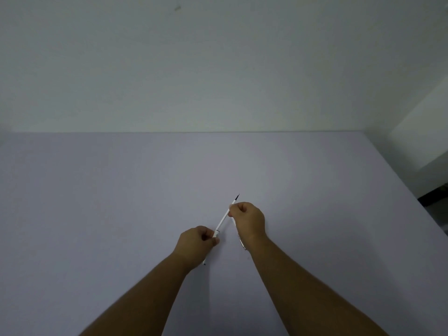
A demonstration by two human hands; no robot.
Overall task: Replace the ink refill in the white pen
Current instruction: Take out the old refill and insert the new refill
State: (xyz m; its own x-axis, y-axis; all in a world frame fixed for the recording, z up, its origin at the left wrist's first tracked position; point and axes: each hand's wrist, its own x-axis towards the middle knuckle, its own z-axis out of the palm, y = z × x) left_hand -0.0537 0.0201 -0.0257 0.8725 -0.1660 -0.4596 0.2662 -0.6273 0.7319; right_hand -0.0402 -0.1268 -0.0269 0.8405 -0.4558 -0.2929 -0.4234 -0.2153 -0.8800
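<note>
A thin white ink refill (pixel 224 219) with a dark tip pointing up and right runs diagonally between my hands above the pale table (pixel 121 202). My right hand (pixel 248 220) pinches it just below the tip. Its lower end meets a short white pen section (pixel 216 233), which my left hand (pixel 197 244) grips at the fingertips. A thin white end (pixel 204 263) sticks out below my left hand. Another white pen piece with a shiny clip (pixel 242 243) hangs under my right hand along the wrist, partly hidden.
The table's far edge meets a plain wall (pixel 218 69). Its right edge (pixel 412 195) slants down toward a dark floor gap at the far right.
</note>
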